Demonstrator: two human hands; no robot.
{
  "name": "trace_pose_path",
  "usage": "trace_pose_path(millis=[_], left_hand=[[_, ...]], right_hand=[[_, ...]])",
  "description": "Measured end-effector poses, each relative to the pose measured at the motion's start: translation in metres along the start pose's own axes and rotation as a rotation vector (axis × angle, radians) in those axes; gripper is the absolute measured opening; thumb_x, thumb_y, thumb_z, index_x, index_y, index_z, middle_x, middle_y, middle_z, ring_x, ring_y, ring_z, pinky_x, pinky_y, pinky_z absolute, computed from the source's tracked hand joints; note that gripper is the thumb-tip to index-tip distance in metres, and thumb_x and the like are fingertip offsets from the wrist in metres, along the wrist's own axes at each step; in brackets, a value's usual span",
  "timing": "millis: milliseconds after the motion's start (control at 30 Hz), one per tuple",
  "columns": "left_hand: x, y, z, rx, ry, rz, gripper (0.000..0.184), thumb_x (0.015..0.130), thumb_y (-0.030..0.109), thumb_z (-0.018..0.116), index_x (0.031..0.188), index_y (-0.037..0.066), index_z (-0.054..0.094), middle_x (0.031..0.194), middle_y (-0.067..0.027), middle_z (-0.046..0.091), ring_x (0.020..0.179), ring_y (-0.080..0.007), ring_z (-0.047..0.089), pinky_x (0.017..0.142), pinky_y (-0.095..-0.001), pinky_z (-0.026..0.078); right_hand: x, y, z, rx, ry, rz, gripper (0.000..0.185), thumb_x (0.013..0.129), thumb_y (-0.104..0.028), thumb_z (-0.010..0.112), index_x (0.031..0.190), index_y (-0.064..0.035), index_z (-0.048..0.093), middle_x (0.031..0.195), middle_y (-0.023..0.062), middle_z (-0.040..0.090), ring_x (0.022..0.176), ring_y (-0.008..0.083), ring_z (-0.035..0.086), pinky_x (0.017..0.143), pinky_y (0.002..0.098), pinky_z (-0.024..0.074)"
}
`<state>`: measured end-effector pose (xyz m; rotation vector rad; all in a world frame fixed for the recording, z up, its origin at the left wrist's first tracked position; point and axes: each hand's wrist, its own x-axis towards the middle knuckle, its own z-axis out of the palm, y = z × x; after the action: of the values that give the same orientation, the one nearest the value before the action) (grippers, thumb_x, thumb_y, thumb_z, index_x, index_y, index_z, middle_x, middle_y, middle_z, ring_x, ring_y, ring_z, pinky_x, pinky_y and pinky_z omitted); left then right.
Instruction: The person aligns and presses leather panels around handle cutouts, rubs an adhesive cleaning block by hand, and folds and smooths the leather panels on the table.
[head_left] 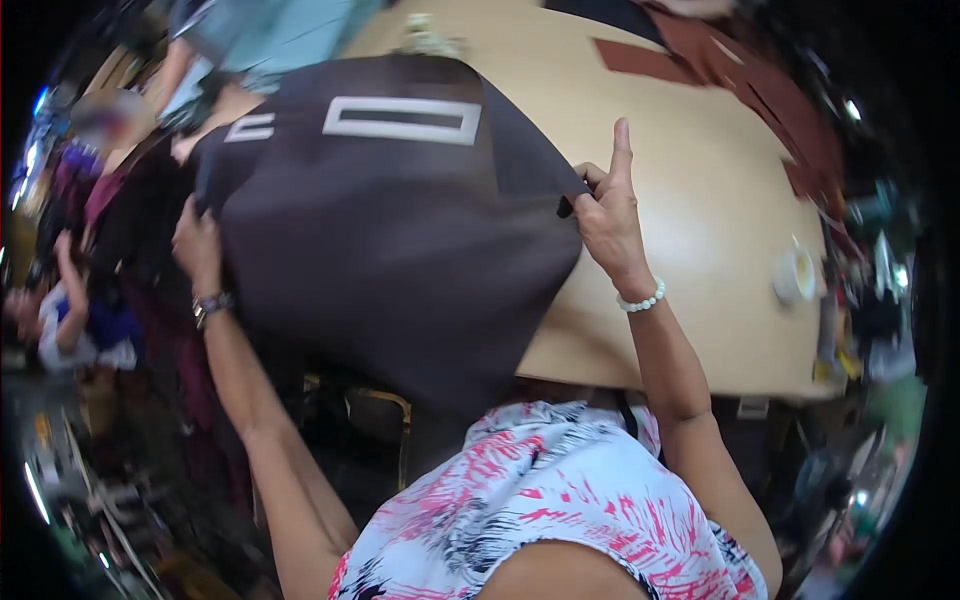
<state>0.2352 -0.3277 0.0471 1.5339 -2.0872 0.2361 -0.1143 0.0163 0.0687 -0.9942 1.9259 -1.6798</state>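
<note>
A large dark brown cloth (370,230) spreads over the table's near left part and hangs past its front edge. Two white rectangular outlines show near its far side. My left hand (197,243) grips the cloth's left edge, with a watch on the wrist. At the cloth's right corner, my right hand (610,218) pinches the fabric while its index finger points up. A beaded bracelet circles that wrist.
Reddish-brown cloth pieces (775,110) lie at the table's (700,240) far right. A white cup (795,275) stands near the right edge. Light blue material (290,35) is at the far left. Another person (75,310) is at the left.
</note>
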Motion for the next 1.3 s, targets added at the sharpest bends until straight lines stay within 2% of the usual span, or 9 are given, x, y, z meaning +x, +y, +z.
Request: trace_pose_path(millis=[200, 267, 400, 567, 667, 800, 967, 1167, 1300], left_hand=[[0.011, -0.041, 0.048, 0.292, -0.047, 0.168, 0.045, 0.086, 0.028, 0.057, 0.126, 0.009, 0.05, 0.122, -0.0202, 0.052, 0.113, -0.037, 0.049, 0.09, -0.0441, 0.042], [-0.01, 0.047, -0.001, 0.375, 0.042, 0.141, 0.049, 0.087, 0.031, 0.057, 0.128, 0.007, 0.046, 0.127, -0.0211, 0.046, 0.118, -0.0379, 0.043, 0.094, -0.0445, 0.039], [-0.022, 0.163, -0.029, -0.202, 0.051, 0.592, 0.048, 0.089, 0.026, 0.055, 0.127, -0.001, 0.044, 0.13, -0.0205, 0.044, 0.122, -0.0353, 0.039, 0.102, -0.0408, 0.032], [-0.133, 0.331, -0.046, -0.544, -0.277, 1.046, 0.054, 0.088, 0.031, 0.054, 0.133, 0.004, 0.04, 0.137, -0.0188, 0.036, 0.129, -0.034, 0.03, 0.107, -0.0442, 0.022], [-0.18, 0.372, -0.019, -0.523, -0.494, 1.152, 0.065, 0.088, 0.044, 0.051, 0.138, 0.007, 0.032, 0.144, -0.0175, 0.026, 0.135, -0.0331, 0.02, 0.109, -0.0476, 0.015], [-0.213, 0.375, 0.005, -0.439, -0.524, 1.188, 0.073, 0.086, 0.054, 0.046, 0.138, 0.006, 0.032, 0.143, -0.0198, 0.027, 0.135, -0.0343, 0.019, 0.107, -0.0527, 0.017], [-0.252, 0.355, -0.059, -0.401, -0.607, 1.189, 0.067, 0.083, 0.05, 0.055, 0.129, 0.003, 0.045, 0.135, -0.0209, 0.039, 0.125, -0.0332, 0.037, 0.103, -0.0524, 0.024], [-0.247, 0.382, -0.047, -0.558, -0.462, 1.283, 0.047, 0.076, 0.039, 0.067, 0.099, -0.001, 0.06, 0.119, -0.0194, 0.051, 0.112, -0.0318, 0.048, 0.099, -0.0491, 0.031], [-0.23, 0.411, -0.024, -0.615, -0.552, 1.353, 0.067, 0.075, 0.046, 0.066, 0.122, 0.001, 0.049, 0.134, -0.0181, 0.041, 0.127, -0.0338, 0.034, 0.104, -0.051, 0.026]], right_hand=[[-0.086, 0.057, -0.127, -0.131, 0.327, 0.104, 0.09, 0.077, 0.011, 0.053, 0.143, -0.0032, -0.006, 0.102, 0.0147, 0.06, 0.083, 0.0171, 0.058, 0.076, 0.0263, 0.0478], [-0.112, 0.07, -0.163, -0.162, 0.407, 0.085, 0.091, 0.077, 0.01, 0.056, 0.144, -0.0029, -0.004, 0.114, 0.0189, 0.056, 0.093, 0.0196, 0.057, 0.081, 0.0271, 0.0475], [-0.137, 0.066, -0.223, -0.036, 0.477, 0.298, 0.087, 0.077, 0.01, 0.057, 0.144, -0.0014, 0.002, 0.127, 0.0235, 0.047, 0.108, 0.0226, 0.052, 0.086, 0.0287, 0.0457], [-0.135, 0.094, -0.264, -1.017, 0.711, 0.037, 0.081, 0.079, -0.01, 0.062, 0.14, 0.0038, 0.011, 0.111, 0.0314, 0.055, 0.1, 0.0414, 0.056, 0.085, 0.0403, 0.045], [-0.132, 0.073, -0.237, -0.849, 0.824, 0.248, 0.077, 0.081, -0.009, 0.059, 0.141, 0.0018, 0.01, 0.094, 0.0308, 0.059, 0.088, 0.0455, 0.057, 0.077, 0.0448, 0.0442], [-0.144, 0.081, -0.236, -0.925, 0.81, 0.287, 0.075, 0.084, -0.012, 0.056, 0.142, -0.002, 0.01, 0.078, 0.0238, 0.059, 0.071, 0.0422, 0.058, 0.065, 0.0477, 0.0419], [-0.158, 0.097, -0.281, -1.023, 0.679, 0.065, 0.08, 0.08, -0.007, 0.066, 0.143, -0.0041, 0.016, 0.067, 0.0122, 0.052, 0.056, 0.0226, 0.049, 0.057, 0.0334, 0.0424], [-0.161, 0.096, -0.291, -1.213, 0.647, -0.006, 0.074, 0.078, -0.018, 0.068, 0.139, -0.0045, 0.029, 0.1, 0.0167, 0.055, 0.085, 0.0313, 0.059, 0.069, 0.0385, 0.0479], [-0.144, 0.074, -0.322, -1.394, 0.635, -0.1, 0.066, 0.075, -0.035, 0.069, 0.129, -0.0045, 0.046, 0.124, 0.0198, 0.047, 0.119, 0.0358, 0.04, 0.098, 0.0443, 0.0321]])
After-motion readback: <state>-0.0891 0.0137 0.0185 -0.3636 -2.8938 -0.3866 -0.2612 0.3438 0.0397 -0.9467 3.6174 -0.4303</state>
